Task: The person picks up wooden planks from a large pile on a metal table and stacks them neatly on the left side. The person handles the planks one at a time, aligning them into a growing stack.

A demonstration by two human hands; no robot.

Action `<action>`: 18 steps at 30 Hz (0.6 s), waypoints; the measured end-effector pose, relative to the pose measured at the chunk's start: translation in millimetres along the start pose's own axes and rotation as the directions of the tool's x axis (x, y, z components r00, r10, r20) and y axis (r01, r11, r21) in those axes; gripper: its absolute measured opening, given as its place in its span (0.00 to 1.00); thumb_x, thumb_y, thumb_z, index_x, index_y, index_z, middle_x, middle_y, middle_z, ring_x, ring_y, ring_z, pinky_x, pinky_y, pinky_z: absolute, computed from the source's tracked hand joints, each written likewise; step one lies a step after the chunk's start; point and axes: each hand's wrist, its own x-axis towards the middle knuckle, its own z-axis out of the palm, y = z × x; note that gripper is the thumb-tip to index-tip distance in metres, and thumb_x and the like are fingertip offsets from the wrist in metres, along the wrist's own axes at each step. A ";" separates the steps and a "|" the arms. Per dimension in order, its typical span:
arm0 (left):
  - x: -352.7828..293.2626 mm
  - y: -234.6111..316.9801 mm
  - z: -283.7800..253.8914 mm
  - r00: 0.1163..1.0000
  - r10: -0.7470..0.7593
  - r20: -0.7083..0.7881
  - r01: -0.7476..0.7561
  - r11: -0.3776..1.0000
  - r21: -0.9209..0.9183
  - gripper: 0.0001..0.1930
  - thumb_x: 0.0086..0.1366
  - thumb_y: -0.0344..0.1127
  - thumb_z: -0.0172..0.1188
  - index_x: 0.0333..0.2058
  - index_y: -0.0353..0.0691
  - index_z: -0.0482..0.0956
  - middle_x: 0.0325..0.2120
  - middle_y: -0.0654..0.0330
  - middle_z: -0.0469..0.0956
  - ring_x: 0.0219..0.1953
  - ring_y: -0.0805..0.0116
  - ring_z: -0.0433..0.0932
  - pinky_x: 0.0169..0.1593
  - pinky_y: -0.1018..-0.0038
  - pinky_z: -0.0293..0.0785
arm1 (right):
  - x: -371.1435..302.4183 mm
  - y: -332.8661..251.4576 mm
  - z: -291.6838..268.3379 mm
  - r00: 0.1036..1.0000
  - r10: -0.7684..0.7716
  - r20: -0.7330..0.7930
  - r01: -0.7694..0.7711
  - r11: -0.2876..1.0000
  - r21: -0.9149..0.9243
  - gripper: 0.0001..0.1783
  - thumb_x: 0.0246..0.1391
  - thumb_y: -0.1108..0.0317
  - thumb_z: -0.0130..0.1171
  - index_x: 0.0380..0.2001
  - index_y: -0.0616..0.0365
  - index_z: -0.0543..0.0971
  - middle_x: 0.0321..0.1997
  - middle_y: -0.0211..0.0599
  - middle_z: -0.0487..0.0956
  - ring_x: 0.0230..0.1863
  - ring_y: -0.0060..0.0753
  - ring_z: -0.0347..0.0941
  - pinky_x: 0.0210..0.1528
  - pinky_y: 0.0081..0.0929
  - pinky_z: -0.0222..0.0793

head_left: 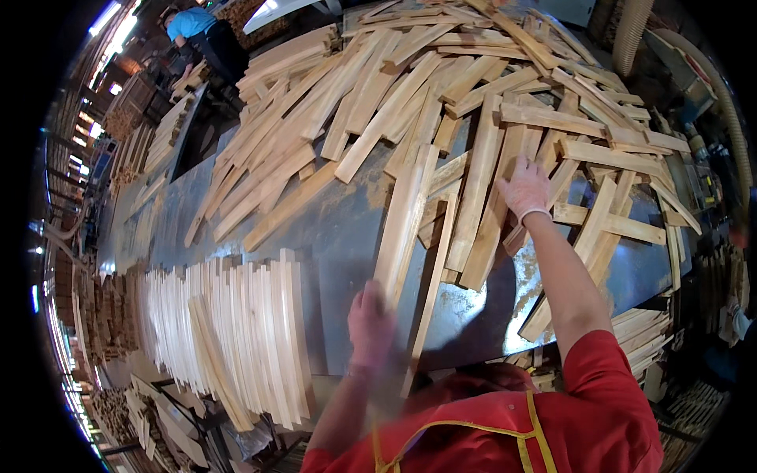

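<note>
Near the front edge of the table, my left hand, slightly blurred, is closed round the lower end of a pale wooden board. That board slants away from me toward the heap. A narrow wooden strip lies just to its right, reaching past the table edge. Farther right, my right hand wears a thin whitish glove and rests with its fingers apart on a brownish board in the heap. The palm side of the right hand is hidden.
A loose heap of wooden boards covers the far and right parts of the metal table. At front left stands a row of pale strips, one lying across it. A ribbed hose hangs at far right. Another person bends over far left.
</note>
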 end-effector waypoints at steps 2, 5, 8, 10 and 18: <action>34.4 28.0 11.1 0.999 0.030 -0.010 -0.030 0.998 0.053 0.41 0.59 0.35 0.71 0.71 0.42 0.67 0.56 0.45 0.79 0.55 0.39 0.81 0.57 0.51 0.79 | -8.1 0.2 14.6 1.000 -0.022 0.005 0.023 0.984 -0.174 0.47 0.59 0.49 0.66 0.76 0.57 0.64 0.73 0.57 0.72 0.73 0.60 0.68 0.76 0.48 0.64; 54.5 48.6 31.8 0.998 -0.021 0.051 0.004 0.947 0.321 0.47 0.55 0.34 0.74 0.74 0.43 0.64 0.59 0.45 0.78 0.56 0.42 0.81 0.60 0.54 0.79 | -20.3 -30.5 7.7 0.995 0.009 0.100 0.011 0.981 -0.192 0.44 0.58 0.56 0.65 0.76 0.53 0.65 0.73 0.58 0.72 0.72 0.64 0.69 0.75 0.51 0.64; 53.2 27.6 44.9 0.975 -0.123 0.184 0.080 0.970 0.228 0.48 0.56 0.34 0.73 0.75 0.42 0.61 0.59 0.44 0.78 0.57 0.42 0.80 0.61 0.55 0.77 | -45.1 -42.7 27.4 0.993 -0.118 0.017 0.112 0.971 0.212 0.39 0.60 0.65 0.60 0.75 0.54 0.67 0.73 0.60 0.71 0.73 0.66 0.68 0.77 0.51 0.62; 29.9 -11.5 41.9 0.990 -0.041 0.135 0.059 0.990 -0.131 0.47 0.56 0.29 0.71 0.75 0.40 0.62 0.59 0.48 0.79 0.58 0.52 0.82 0.59 0.61 0.79 | -93.5 -59.3 28.2 0.997 -0.079 0.018 0.062 0.884 0.463 0.37 0.60 0.69 0.57 0.75 0.55 0.67 0.74 0.59 0.71 0.74 0.66 0.66 0.78 0.50 0.61; -124.5 -83.3 -75.9 0.824 -0.171 0.541 0.561 0.389 -0.731 0.48 0.54 0.24 0.70 0.75 0.37 0.63 0.55 0.59 0.79 0.56 0.68 0.79 0.58 0.73 0.79 | -335.5 -164.9 52.5 0.881 -0.293 0.371 -0.091 0.665 0.741 0.40 0.56 0.72 0.58 0.75 0.57 0.67 0.75 0.58 0.69 0.77 0.59 0.65 0.80 0.39 0.59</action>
